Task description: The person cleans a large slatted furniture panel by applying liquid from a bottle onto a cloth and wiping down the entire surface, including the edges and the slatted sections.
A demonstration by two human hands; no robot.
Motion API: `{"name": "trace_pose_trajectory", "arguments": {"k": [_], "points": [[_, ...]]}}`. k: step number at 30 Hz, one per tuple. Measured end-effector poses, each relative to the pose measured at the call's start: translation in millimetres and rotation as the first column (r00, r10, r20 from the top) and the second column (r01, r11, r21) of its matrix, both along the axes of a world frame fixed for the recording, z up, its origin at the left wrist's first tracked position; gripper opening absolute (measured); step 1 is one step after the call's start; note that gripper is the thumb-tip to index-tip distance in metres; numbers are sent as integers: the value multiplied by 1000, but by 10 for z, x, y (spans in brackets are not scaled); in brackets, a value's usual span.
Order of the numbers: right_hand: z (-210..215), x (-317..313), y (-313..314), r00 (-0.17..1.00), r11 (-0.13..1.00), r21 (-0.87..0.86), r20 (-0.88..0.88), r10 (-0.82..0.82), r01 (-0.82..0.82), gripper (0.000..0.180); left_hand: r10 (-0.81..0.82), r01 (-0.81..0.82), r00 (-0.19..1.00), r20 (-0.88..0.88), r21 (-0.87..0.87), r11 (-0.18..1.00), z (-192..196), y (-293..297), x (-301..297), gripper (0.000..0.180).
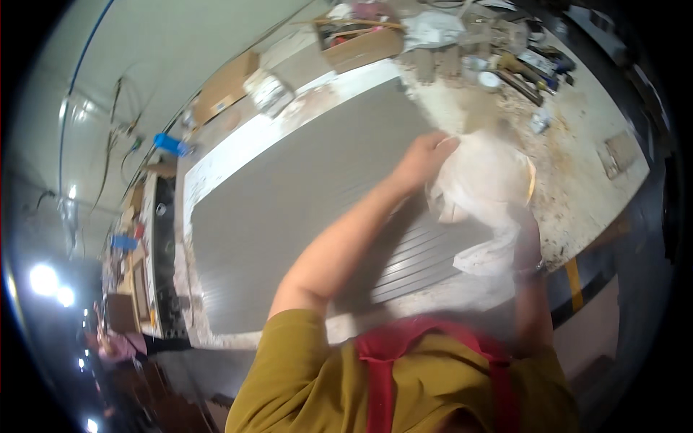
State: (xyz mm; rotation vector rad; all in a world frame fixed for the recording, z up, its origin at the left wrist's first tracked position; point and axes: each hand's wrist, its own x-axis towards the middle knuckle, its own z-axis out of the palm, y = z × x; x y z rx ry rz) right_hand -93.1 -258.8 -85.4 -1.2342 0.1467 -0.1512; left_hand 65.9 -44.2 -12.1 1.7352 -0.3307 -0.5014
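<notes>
A crumpled white bag (482, 173), thin and partly see-through, hangs over the right end of a large flat grey panel (310, 187). At its upper left edge my left hand (426, 160) has its fingers closed on the bag's rim. My right hand (527, 234) is at the bag's lower right, smeared by motion and partly covered by the bag, so its fingers cannot be made out. A yellowish edge shows along the bag's right side; what is inside is not clear. Parallel grooves run across the panel near its front right part.
The panel lies on a dusty worktable (585, 191). Tools (520, 76), a small white-lidded jar (489, 81) and scraps crowd the back right. Cardboard boxes (224, 86) and a white tub (268, 94) stand along the back edge. Far left, another person (119, 346) is visible.
</notes>
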Motion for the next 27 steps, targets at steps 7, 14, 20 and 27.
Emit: {"name": "trace_pose_trajectory", "arguments": {"k": [7, 14, 20, 27], "points": [[16, -9, -624, 998, 913, 404, -35, -45, 55, 31, 45, -57, 957, 287, 32, 998, -242, -766, 480, 85], [-896, -223, -1060, 930, 930, -14, 10, -368, 368, 40, 124, -66, 875, 469, -138, 988, -552, -1272, 822, 105], [-291, -272, -1145, 934, 867, 366, -23, -356, 339, 42, -255, 50, 540, 802, 272, 961, 108, -1104, 617, 71], [246, -66, -627, 991, 702, 700, 122, 57, -127, 44, -706, -52, 164, 689, 721, 691, 427, -857, 49, 71]]}}
